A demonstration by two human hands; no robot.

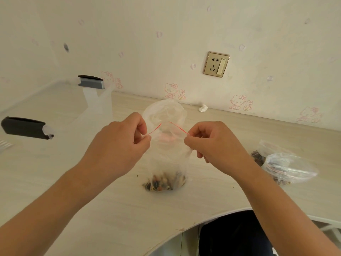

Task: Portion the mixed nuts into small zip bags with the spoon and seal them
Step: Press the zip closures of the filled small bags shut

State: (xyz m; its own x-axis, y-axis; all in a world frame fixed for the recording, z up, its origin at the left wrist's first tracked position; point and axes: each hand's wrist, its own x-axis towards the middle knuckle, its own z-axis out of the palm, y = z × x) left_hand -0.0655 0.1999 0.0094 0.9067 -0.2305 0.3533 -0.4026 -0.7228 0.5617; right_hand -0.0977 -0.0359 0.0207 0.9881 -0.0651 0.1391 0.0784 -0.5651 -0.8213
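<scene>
A small clear zip bag (167,159) with a red line along its mouth stands upright on the table, mixed nuts (163,182) heaped at its bottom. My left hand (120,143) pinches the left end of the bag's top edge. My right hand (214,143) pinches the right end. The mouth between them is slightly gaping, the red strip arched upward. Behind the bag sits a larger white plastic bag (164,111), partly hidden. No spoon is in view.
Filled clear bags of nuts (282,165) lie at the right on the pale wooden table (110,209). A clear storage box with black latches (24,127) stands at the left. A crumpled tissue (203,108) lies by the wall; the curved table edge is near me.
</scene>
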